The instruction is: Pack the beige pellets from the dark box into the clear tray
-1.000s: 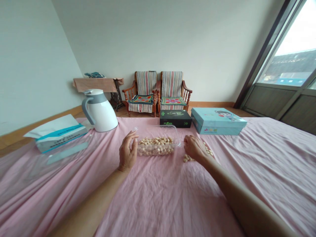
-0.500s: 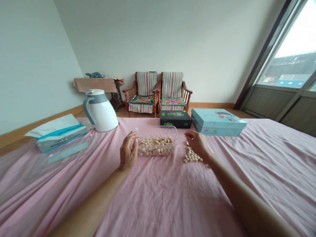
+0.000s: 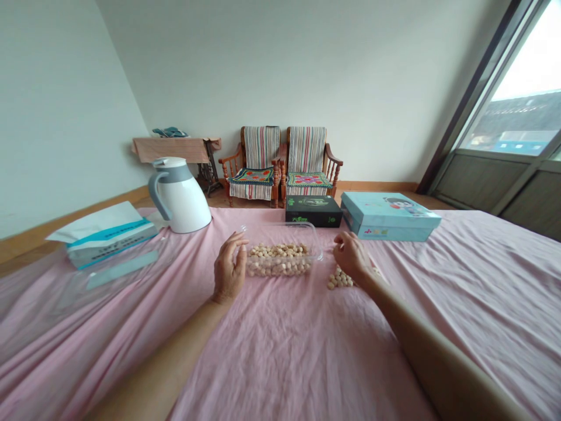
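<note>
A clear plastic box (image 3: 316, 255) with small round beige pieces (image 3: 280, 251) inside stands in the middle of the pink cloth. My left hand (image 3: 229, 266) is around the left end of this box, thumb at the near side and fingers by the rim. Right of the box lies a loose pile of the same pieces (image 3: 339, 279) on the cloth, partly covered by my right hand (image 3: 352, 255). The fingers of that hand are curled together just above the pile's far part. Whatever they may hold is hidden.
A white and grey jug (image 3: 184, 199) and a tissue pack (image 3: 109, 234) stand at the left. Behind the box are a black box (image 3: 313, 211) and a light-blue box (image 3: 390, 219). Two wooden armchairs (image 3: 258, 166) stand beyond the pink cloth (image 3: 280, 351).
My right hand has shifted slightly right and its fingers now curl in closer, over the loose pile. My left hand stays at the clear plastic box.
</note>
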### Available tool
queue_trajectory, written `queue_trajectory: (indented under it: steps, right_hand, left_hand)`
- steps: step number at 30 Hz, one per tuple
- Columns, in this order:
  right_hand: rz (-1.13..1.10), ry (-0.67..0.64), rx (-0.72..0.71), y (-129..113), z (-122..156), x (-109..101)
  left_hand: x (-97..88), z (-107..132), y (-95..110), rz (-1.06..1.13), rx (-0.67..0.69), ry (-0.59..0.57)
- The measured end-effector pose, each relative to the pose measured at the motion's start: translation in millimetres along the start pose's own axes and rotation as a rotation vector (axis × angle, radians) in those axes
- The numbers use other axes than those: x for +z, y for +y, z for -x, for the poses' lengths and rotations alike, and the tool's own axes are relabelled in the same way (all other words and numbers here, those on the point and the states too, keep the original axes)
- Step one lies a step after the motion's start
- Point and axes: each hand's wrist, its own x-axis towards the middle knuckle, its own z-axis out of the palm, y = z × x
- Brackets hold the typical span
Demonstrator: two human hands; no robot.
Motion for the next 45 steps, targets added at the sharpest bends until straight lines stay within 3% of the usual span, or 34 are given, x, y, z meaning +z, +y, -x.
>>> queue_trajectory:
  steps: [3, 6, 8, 10, 13, 18, 22, 28, 31, 34, 38, 40, 42, 45]
  right_hand:
    - [-0.433, 0.119, 0.005, -10, -3, -12]
    - [-0.903, -0.007, -0.119, -28, -2, -23]
    - [-1.013, -0.059, -0.140, -33, -1, -24]
    - [-0.889, -0.005, -0.086, -27, -1, -18]
    - [-0.452, 0.057, -0.049, -5, -5, -1]
    - [0.118, -0.157, -0.190, 15, -12, 20]
    - [0.295, -0.265, -0.208, 8, -13, 24]
    - [0.239, -0.172, -0.132, 7, -11, 18]
    - [0.092, 0.010, -0.086, 1, -15, 4]
    - [-0.158, 0.165, -0.092, -22, -17, -13]
    - [-0.612, 0.068, -0.149, -61, -15, -25]
    - [-0.721, 0.033, -0.167, -67, -16, -26]
    - [-0.676, 0.062, -0.141, -58, -19, -25]
    - [-0.394, 0.097, -0.037, -26, -26, -21]
  left_hand:
    - [0.3, 0, 0, 0.004, -0.001, 0.001]
    - [0.3, -1, 1, 0.001, 0.008, 0.004]
    - [0.3, -1, 1, -0.003, 0.012, 0.004]
    - [0.6, -1, 0, 0.000, 0.012, 0.006]
    - [1.0, 0, -2, 0.011, 0.009, 0.004]
    - [0.3, 1, -3, 0.009, 0.014, 0.001]
    - [-0.4, 0, -1, 0.000, 0.018, -0.001]
    - [0.6, 1, -2, 0.006, 0.021, 0.000]
    - [1.1, 1, -3, 0.007, 0.021, 0.004]
    - [1.0, 1, -2, 0.002, 0.022, 0.002]
    - [-0.2, 0, 0, -0.003, 0.025, 0.003]
    - [-0.6, -1, 1, -0.001, 0.021, 0.000]
    - [-0.7, -1, 1, 0.001, 0.023, -0.004]
    - [-0.4, -1, -1, -0.002, 0.028, -0.001]
